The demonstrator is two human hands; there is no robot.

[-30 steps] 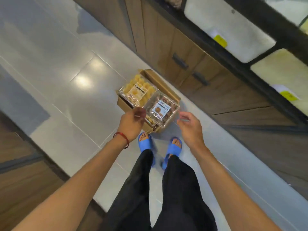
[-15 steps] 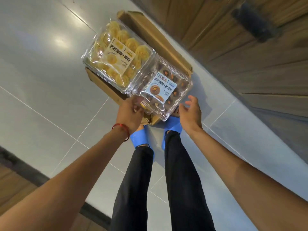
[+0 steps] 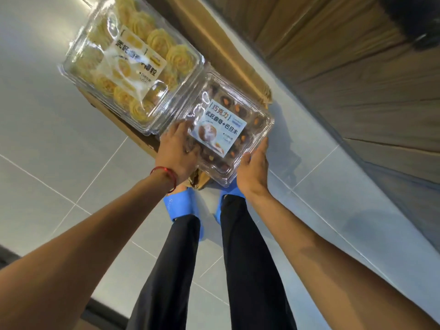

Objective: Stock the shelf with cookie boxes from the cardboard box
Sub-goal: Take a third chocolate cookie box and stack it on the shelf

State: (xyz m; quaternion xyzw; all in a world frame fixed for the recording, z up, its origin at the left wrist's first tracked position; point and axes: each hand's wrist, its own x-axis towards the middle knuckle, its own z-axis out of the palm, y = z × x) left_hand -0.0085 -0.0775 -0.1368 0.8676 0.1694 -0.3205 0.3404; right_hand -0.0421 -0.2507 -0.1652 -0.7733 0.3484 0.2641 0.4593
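Both hands have closed in since half a second ago. The left hand has slid from the carton's near edge onto the dark box. The right hand, then free beside that box, now touches it, and the view has dropped nearer.

The dark box lies on top of the carton at its 5 o'clock end, touching the yellow box at 11 o'clock. The left fingers curl over its lid at the 8 o'clock corner. The right palm and thumb clasp the 4 o'clock rim, with the fingers tucked beneath, out of sight.

It is likely light but awkward: thin clear plastic that flexes, slick to the touch, with a clamshell lid that could pop under a squeeze and brittle cookies inside. Best to hold it by two opposite rims with support underneath, kept level, and without pressing on the lid's middle.

It is a square, transparent shell with rounded corners and a flanged rim. Dark cookies with pale nut tops show through it. A white and pale blue label with printed characters and a cookie picture sits on the lid.
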